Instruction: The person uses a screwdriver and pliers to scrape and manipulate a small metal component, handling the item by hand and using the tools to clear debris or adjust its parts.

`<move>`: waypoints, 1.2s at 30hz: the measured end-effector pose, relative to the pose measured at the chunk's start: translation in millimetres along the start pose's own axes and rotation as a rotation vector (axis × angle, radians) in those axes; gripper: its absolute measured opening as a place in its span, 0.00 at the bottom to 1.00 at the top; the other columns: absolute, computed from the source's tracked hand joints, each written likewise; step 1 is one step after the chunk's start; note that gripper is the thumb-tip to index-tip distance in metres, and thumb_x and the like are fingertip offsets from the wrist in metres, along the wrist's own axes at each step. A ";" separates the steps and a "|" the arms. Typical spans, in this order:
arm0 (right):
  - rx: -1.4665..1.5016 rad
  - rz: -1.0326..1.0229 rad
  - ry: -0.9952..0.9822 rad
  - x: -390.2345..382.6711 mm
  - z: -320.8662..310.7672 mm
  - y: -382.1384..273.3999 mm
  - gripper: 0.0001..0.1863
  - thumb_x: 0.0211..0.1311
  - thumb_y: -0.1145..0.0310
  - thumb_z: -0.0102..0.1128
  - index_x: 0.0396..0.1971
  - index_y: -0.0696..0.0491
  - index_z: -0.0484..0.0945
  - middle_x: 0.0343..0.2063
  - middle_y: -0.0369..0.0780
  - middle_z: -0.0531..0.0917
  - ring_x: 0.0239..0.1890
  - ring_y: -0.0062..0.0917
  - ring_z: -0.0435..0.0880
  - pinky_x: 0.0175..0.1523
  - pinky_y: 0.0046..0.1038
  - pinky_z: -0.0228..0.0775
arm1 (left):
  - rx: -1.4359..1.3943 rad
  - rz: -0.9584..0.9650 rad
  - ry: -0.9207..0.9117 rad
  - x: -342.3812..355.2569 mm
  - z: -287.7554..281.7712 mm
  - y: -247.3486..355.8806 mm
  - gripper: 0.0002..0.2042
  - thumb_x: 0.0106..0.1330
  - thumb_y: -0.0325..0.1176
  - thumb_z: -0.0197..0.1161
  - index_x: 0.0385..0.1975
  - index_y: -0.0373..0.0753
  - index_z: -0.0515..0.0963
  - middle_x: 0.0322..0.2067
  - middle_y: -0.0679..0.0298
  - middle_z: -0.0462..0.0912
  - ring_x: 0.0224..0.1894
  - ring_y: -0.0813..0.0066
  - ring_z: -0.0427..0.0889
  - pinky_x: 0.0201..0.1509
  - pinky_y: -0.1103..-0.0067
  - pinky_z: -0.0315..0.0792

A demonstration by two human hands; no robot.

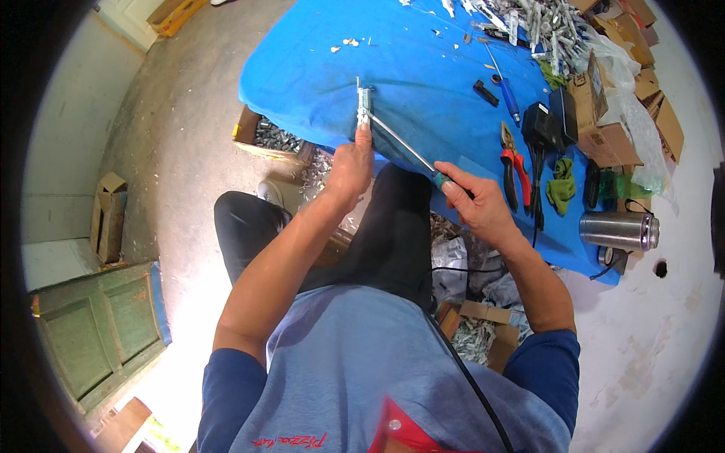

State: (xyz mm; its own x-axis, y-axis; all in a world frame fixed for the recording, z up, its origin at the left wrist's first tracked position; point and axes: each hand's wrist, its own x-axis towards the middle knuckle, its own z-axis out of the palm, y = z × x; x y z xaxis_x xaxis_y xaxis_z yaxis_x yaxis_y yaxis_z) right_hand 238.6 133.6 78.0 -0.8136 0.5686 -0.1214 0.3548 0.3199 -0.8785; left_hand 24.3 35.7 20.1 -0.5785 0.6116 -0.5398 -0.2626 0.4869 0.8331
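Note:
My left hand (353,167) grips the near end of a narrow, pale metallic piece (364,102), thumb lying along it. A thin pin juts from its far end, and it sits at the near part of the blue cloth. In my right hand (480,202) is a screwdriver (404,143), fingers closed round its teal and dark handle. Its long shaft slants up to the left, and the tip meets the piece just beyond my left thumb. The exact kind of the pale piece cannot be made out.
On the blue cloth (302,60) lie red-handled pliers (515,170), a blue screwdriver (507,94), a black charger (542,124), a green rag (560,187) and a steel flask (619,230). A heap of pale parts (540,26) lies far right. Below stands a box of small metal pieces (276,140).

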 end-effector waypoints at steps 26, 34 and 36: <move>0.659 0.513 -0.169 -1.0 -15.3 -11.1 0.23 0.72 0.59 0.53 0.62 0.52 0.71 0.23 0.33 0.77 0.14 0.12 0.68 0.18 0.15 0.58 | -0.159 -0.081 -0.194 -1.3 -18.8 5.8 0.30 0.73 0.60 0.44 0.14 0.43 0.65 0.11 0.70 0.62 0.11 0.79 0.56 0.14 0.75 0.49; 0.590 0.415 0.007 -20.3 30.2 9.1 0.23 0.72 0.59 0.54 0.62 0.50 0.73 0.24 0.33 0.77 0.17 0.12 0.71 0.20 0.15 0.61 | -0.149 -0.075 -0.168 3.6 -18.8 -7.0 0.31 0.71 0.63 0.45 0.14 0.44 0.64 0.11 0.71 0.60 0.11 0.78 0.55 0.15 0.76 0.49; 0.491 0.352 -0.020 -18.0 21.1 11.5 0.22 0.71 0.59 0.55 0.61 0.50 0.74 0.25 0.32 0.77 0.17 0.11 0.70 0.22 0.15 0.61 | -0.281 -0.128 -0.231 -2.3 -25.7 -6.5 0.28 0.69 0.64 0.50 0.15 0.50 0.58 0.12 0.75 0.55 0.11 0.82 0.50 0.14 0.79 0.43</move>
State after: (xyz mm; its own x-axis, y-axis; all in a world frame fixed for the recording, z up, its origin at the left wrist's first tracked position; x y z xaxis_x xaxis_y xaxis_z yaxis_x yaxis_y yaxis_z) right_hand 247.6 111.0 60.3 -0.6960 0.5612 -0.4480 0.3537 -0.2751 -0.8940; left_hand 7.5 15.1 19.0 -0.3469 0.6970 -0.6276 -0.5413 0.3977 0.7408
